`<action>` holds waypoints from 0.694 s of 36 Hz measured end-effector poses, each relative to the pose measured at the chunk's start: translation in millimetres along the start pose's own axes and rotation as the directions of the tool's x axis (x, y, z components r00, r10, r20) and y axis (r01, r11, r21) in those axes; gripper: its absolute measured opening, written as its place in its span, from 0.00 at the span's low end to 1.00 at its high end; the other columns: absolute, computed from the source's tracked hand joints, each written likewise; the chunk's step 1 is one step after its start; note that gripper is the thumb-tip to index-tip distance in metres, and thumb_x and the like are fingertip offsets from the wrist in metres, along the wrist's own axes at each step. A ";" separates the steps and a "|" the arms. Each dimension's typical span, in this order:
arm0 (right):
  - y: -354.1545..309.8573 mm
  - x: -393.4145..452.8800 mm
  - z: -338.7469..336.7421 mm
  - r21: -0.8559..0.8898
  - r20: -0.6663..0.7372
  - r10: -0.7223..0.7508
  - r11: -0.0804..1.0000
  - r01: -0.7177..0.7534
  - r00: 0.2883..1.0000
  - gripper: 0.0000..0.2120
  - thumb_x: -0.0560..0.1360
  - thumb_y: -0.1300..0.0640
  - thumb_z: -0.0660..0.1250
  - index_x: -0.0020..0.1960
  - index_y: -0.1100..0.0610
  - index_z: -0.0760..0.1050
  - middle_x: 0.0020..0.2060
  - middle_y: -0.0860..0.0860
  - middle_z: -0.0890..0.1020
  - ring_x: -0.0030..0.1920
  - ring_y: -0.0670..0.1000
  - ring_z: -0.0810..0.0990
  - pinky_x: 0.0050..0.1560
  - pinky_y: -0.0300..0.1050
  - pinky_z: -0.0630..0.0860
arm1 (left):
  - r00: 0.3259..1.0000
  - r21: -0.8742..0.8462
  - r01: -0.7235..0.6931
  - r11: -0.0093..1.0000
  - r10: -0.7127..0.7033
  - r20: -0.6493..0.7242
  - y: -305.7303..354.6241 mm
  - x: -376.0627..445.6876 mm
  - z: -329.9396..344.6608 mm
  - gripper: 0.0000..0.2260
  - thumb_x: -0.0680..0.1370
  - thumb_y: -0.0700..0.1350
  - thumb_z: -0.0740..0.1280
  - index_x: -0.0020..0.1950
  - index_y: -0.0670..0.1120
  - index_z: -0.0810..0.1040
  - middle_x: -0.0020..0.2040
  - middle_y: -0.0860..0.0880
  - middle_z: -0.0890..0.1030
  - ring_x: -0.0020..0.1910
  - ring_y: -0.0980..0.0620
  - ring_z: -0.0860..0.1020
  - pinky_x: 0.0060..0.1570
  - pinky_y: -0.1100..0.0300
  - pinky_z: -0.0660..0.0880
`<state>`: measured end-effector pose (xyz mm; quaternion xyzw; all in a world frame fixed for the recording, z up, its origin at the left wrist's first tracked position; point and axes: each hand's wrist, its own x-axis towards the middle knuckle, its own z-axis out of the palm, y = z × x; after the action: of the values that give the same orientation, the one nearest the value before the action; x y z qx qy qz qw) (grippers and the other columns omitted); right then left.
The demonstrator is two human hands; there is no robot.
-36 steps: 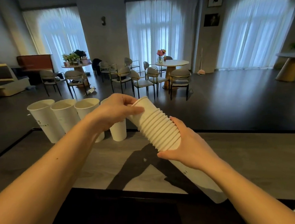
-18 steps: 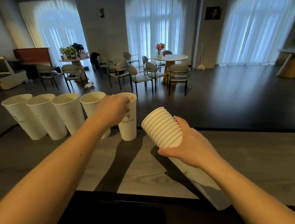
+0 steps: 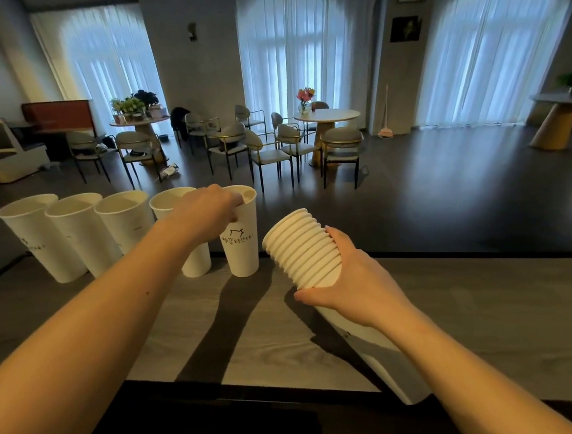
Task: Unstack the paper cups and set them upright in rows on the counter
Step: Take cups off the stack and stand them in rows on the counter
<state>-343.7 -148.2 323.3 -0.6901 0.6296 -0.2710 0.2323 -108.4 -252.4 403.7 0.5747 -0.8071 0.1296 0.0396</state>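
Several white paper cups stand upright in a row along the far edge of the grey wood counter (image 3: 456,313). The rightmost cup (image 3: 244,251), printed with a small black logo, stands on the counter with my left hand (image 3: 209,212) gripping its rim from above. My right hand (image 3: 351,283) holds the tilted stack of nested cups (image 3: 302,249) around its middle, rims pointing up and left; the stack's lower end runs under my wrist toward the near edge. The leftmost cup (image 3: 38,239) leans with the lens distortion.
The counter's far edge drops off to a dark floor with chairs and round tables beyond. A black strip (image 3: 225,423) borders the counter's near edge. Bare counter lies to the right of the stack.
My left hand pulled one cup off the stack, carried it left and set it down at the right end of the row. The stack in my right hand stayed roughly in place.
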 end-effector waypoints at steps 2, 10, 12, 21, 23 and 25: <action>-0.7 -2.8 -3.1 0.003 -0.010 -0.005 1.000 0.005 1.000 0.60 0.52 0.26 0.70 0.78 0.35 0.46 0.61 0.45 0.75 0.57 0.49 0.78 0.55 0.57 0.81 | 1.000 0.016 0.011 1.000 -0.012 0.027 -0.8 -4.2 -5.1 0.15 0.79 0.43 0.67 0.65 0.48 0.74 0.50 0.46 0.80 0.47 0.47 0.80 0.49 0.50 0.79; -3.1 -13.4 -17.9 0.006 -0.052 -0.037 0.999 0.037 0.998 0.60 0.53 0.26 0.71 0.78 0.36 0.47 0.62 0.46 0.75 0.56 0.49 0.79 0.54 0.56 0.82 | 0.996 -0.739 -0.024 0.673 0.084 0.044 46.7 -34.7 -42.2 0.17 0.82 0.58 0.56 0.63 0.52 0.77 0.59 0.51 0.81 0.59 0.51 0.78 0.63 0.50 0.73; -3.6 -17.6 -23.6 0.001 -0.055 -0.037 0.999 0.037 0.998 0.60 0.53 0.25 0.71 0.78 0.36 0.47 0.63 0.46 0.75 0.57 0.49 0.78 0.54 0.57 0.81 | 0.973 -0.824 0.035 0.565 0.168 0.156 56.1 -45.8 -47.2 0.20 0.80 0.62 0.57 0.57 0.52 0.81 0.55 0.48 0.82 0.57 0.46 0.79 0.64 0.44 0.72; 5.0 -35.4 -40.3 -0.037 -0.033 -0.064 0.997 0.063 0.997 0.59 0.54 0.27 0.72 0.78 0.35 0.46 0.62 0.46 0.74 0.57 0.48 0.77 0.54 0.56 0.81 | 0.989 -0.844 0.025 0.536 0.108 0.097 74.7 -54.2 -66.7 0.08 0.77 0.51 0.69 0.51 0.50 0.84 0.49 0.50 0.84 0.52 0.50 0.80 0.56 0.48 0.76; 12.8 -38.9 -46.3 -0.046 -0.048 -0.046 0.998 0.044 0.998 0.59 0.53 0.26 0.71 0.78 0.34 0.45 0.63 0.46 0.74 0.57 0.49 0.77 0.54 0.57 0.81 | 0.999 -0.856 0.021 0.517 0.010 0.030 75.0 -50.7 -70.8 0.06 0.77 0.50 0.69 0.49 0.51 0.83 0.48 0.51 0.83 0.49 0.54 0.79 0.52 0.54 0.73; 21.5 -42.1 -53.3 -0.057 -0.056 -0.002 0.998 -0.001 0.998 0.60 0.52 0.26 0.70 0.77 0.34 0.44 0.63 0.47 0.74 0.57 0.50 0.78 0.54 0.58 0.81 | 0.985 -0.838 -0.014 0.546 -0.135 -0.105 74.5 -43.9 -73.9 0.04 0.78 0.51 0.67 0.49 0.52 0.80 0.48 0.52 0.81 0.48 0.55 0.77 0.51 0.54 0.72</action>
<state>-397.8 -107.4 345.3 -0.6887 0.6431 -0.2724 0.1948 -169.7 -170.5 453.3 0.5020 -0.7453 -0.2262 0.3758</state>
